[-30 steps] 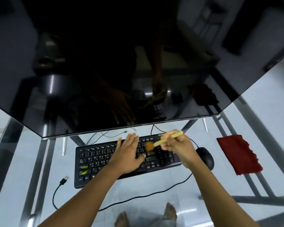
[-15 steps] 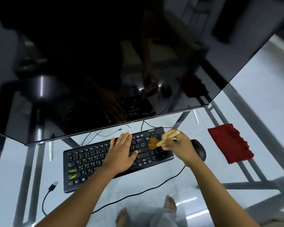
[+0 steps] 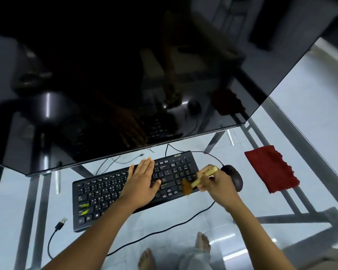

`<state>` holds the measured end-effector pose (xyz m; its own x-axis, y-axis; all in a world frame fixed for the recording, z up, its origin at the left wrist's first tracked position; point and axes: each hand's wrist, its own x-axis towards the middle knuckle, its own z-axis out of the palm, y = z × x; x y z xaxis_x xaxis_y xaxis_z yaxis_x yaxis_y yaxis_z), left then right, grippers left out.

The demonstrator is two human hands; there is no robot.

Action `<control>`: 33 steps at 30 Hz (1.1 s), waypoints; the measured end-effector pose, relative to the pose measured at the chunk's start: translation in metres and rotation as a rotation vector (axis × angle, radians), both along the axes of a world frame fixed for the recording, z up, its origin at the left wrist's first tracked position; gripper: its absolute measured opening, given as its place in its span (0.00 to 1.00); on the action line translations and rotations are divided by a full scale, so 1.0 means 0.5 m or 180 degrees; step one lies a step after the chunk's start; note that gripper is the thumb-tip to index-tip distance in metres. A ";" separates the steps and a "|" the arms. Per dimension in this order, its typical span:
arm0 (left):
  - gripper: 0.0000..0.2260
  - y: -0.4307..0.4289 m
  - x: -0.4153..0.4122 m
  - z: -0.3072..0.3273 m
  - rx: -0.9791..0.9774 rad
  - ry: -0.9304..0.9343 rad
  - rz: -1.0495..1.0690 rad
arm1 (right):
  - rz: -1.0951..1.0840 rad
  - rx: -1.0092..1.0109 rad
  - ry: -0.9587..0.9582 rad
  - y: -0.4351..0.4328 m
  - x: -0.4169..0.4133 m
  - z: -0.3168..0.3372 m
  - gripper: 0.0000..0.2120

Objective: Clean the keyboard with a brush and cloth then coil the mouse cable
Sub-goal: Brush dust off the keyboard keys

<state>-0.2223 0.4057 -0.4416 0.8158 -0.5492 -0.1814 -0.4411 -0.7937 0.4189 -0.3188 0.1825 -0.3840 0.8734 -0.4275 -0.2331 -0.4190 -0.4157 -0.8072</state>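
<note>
A black keyboard (image 3: 105,193) lies on the glass desk. My left hand (image 3: 142,182) rests flat on its middle keys, fingers spread. My right hand (image 3: 217,184) grips a small brush (image 3: 200,180) with a pale wooden handle; its brown bristles touch the keys at the keyboard's lower right corner. A black mouse (image 3: 233,177) sits just right of that hand, partly hidden by it. Its black cable (image 3: 164,229) loops along the desk in front of the keyboard and ends in a USB plug (image 3: 60,224) at the left. A red cloth (image 3: 271,168) lies flat further right.
A large dark monitor (image 3: 125,75) hangs over the back of the desk and reflects my hands. The glass desk (image 3: 300,123) has metal frame bars beneath. Thin cables (image 3: 113,160) lie behind the keyboard. Bare feet show through the glass below.
The brush has swept down from the upper right keys to the keyboard's lower right corner. My left hand stays flat on the keys. The view has shifted.
</note>
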 end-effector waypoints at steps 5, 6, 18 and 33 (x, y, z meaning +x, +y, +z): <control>0.31 -0.001 0.000 0.003 -0.0014 0.0022 -0.0012 | -0.0284 -0.0030 -0.0294 -0.006 -0.006 -0.010 0.07; 0.32 0.000 0.001 0.002 -0.0010 0.0027 -0.0018 | -0.0088 -0.0094 -0.0182 0.001 -0.005 -0.009 0.07; 0.29 0.003 0.005 -0.002 -0.0033 0.0046 -0.0080 | -0.0396 -0.0627 -0.0699 0.028 0.071 0.003 0.06; 0.27 0.006 0.008 0.015 -0.0097 0.0044 -0.0041 | 0.0290 -0.0939 -0.0545 0.015 0.118 0.017 0.06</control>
